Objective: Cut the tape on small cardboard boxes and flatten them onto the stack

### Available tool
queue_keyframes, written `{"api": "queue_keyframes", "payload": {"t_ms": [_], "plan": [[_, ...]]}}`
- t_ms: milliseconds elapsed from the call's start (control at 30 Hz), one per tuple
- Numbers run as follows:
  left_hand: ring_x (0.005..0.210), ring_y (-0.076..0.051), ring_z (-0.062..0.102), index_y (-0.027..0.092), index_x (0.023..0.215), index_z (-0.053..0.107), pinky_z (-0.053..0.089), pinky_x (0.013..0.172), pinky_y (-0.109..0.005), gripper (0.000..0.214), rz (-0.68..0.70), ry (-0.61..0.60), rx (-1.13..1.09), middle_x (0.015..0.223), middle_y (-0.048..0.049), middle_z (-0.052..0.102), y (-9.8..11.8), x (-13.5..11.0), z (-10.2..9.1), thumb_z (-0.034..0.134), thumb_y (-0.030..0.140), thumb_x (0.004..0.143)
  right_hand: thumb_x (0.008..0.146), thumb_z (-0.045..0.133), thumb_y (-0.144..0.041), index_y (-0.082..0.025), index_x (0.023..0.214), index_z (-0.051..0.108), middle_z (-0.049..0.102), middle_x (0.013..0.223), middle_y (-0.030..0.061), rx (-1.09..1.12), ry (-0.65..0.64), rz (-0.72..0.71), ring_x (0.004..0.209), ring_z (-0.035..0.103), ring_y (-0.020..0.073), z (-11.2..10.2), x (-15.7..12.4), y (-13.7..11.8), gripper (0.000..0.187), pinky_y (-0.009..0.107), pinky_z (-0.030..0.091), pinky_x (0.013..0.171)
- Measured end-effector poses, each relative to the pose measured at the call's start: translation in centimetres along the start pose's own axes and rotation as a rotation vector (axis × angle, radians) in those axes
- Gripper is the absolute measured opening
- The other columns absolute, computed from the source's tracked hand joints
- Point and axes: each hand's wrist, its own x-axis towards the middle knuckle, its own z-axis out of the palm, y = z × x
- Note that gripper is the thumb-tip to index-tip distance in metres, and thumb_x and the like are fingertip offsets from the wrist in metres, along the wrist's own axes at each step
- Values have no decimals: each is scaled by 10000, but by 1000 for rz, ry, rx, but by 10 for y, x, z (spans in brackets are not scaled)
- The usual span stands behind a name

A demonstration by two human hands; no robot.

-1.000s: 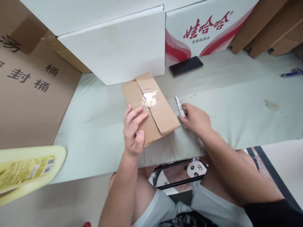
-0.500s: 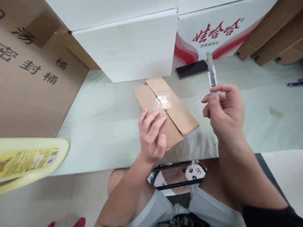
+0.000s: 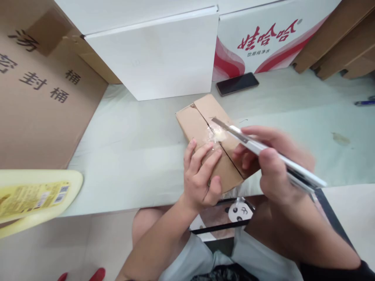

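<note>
On the pale green table [image 3: 131,156], the small cardboard box [image 3: 199,125] sits at centre frame, near the front edge. Your left hand [image 3: 200,179] braces it, fingers spread flat on the near flap. Your right hand [image 3: 272,164], right of centre, is closed around a white utility knife [image 3: 258,146]. Half a second ago the knife pointed upward, clear of the box. Now it tilts low, with the blade tip over the tape patch [image 3: 218,134] on the seam; whether they touch cannot be told.

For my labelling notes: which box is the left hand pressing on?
The small brown box, with crumpled clear tape on its flaps; the larger boxes stand untouched behind.
</note>
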Motion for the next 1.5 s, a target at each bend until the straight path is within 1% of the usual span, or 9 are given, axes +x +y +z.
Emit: {"api": "queue_keyframes", "payload": {"t_ms": [67,167,400,700,833,1000,1100,1267,1500], "plan": [[1294,-285,634,196,1396,588,326,1267,-573,471,-2,-3,13,1338,-129,691,0,0,0,374,321,995,1036,475,-457,-271,1144,685,719,782,19,-43,17,-17,590,647,164,1,3,-3,300,307,537,573],[1297,-279,637,203,1386,587,334,1262,-569,468,-3,-2,33,1338,-133,687,-1,0,0,358,332,998,1000,511,-385,-262,1041,698,694,692,2,-137,10,-52,553,638,160,1,6,-7,228,298,536,560],[1287,-272,644,200,1366,601,355,1254,-554,459,7,-7,36,1304,-130,705,-2,1,0,366,350,1000,938,506,-259,-232,959,702,688,658,-8,-240,27,-109,479,570,123,4,8,-11,199,255,452,473],[1265,-257,662,199,1347,613,365,1259,-513,455,6,-22,47,1252,-110,733,0,4,-1,359,348,1001,924,519,-221,-207,916,688,652,624,-19,-221,-40,-120,497,572,98,7,14,-12,170,216,443,487],[1278,-257,648,186,1326,625,369,1253,-500,445,6,-20,51,1267,-123,721,0,4,-2,366,350,1002,917,526,-209,-195,911,699,662,642,-21,-214,24,-153,491,552,77,8,11,-12,174,197,426,477],[1261,-268,647,154,1264,659,371,1245,-511,449,2,-1,60,1284,-149,695,0,4,-1,351,351,1004,885,530,-169,-193,849,700,640,593,-19,-257,118,-190,469,540,85,7,5,-10,176,206,417,458],[1265,-264,643,147,1265,658,366,1248,-506,450,7,-2,55,1280,-154,695,0,4,-1,345,344,1008,879,530,-161,-176,852,706,631,587,-24,-274,89,-211,479,545,77,7,6,-9,179,191,430,476],[1280,-262,635,144,1292,641,348,1259,-509,455,3,-7,31,1223,-145,721,-1,3,0,341,346,1018,909,535,-178,-179,902,709,652,626,-28,-243,11,-219,470,517,64,7,12,-9,174,188,400,469],[1265,-261,643,150,1294,645,358,1247,-531,459,-1,-5,42,1240,-144,726,-1,3,1,341,343,1009,903,549,-180,-189,942,714,697,676,-15,-232,-59,-183,476,544,71,5,15,-10,170,194,388,463]]}}
